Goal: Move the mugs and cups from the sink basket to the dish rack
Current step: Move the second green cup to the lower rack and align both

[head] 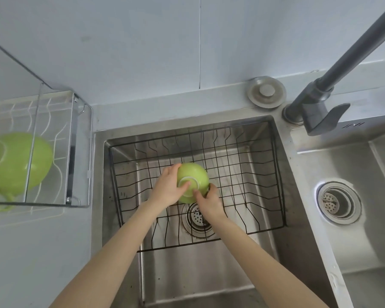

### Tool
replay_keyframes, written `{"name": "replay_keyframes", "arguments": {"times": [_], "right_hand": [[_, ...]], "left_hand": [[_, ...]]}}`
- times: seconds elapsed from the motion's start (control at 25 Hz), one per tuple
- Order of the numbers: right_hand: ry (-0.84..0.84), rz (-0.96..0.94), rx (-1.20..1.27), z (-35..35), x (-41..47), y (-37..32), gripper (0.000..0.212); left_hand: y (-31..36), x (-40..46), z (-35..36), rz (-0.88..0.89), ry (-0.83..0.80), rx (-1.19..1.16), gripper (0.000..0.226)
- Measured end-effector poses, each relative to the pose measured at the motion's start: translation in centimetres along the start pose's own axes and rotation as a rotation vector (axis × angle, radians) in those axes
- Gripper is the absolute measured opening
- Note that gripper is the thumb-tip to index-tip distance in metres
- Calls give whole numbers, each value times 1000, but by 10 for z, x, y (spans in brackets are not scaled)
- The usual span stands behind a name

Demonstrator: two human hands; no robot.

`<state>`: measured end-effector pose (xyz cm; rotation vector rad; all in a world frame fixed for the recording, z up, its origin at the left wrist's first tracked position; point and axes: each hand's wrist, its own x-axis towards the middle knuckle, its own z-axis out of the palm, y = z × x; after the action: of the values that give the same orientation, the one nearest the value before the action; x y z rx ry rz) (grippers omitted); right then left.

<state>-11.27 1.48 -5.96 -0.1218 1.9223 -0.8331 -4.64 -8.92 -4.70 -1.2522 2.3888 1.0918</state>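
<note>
Hands, left (167, 187) and right (209, 201), grip the last green cup (192, 177) in the sink basket (276, 170); one mug (16, 161) sits racked at nine o'clock.

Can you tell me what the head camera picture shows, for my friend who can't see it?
Both hands, left hand and right hand, hold an upside-down green cup over the black wire sink basket. Another green cup already sits in the dish rack on the left.
</note>
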Motion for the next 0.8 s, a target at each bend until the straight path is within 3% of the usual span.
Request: {"name": "replay_keyframes", "arguments": {"times": [0.44, 0.64, 0.8], "right_hand": [[-27, -32, -29, -8, -9, 2, 55], [11, -127, -13, -23, -33, -1, 50], [-21, -161, 67, -37, -65, -3, 40]], "left_hand": [[7, -5, -2, -43, 69, -133, 58], [7, -34, -14, -33, 101, -316, 41], [5, -74, -20, -8, 87, -452, 40]]}}
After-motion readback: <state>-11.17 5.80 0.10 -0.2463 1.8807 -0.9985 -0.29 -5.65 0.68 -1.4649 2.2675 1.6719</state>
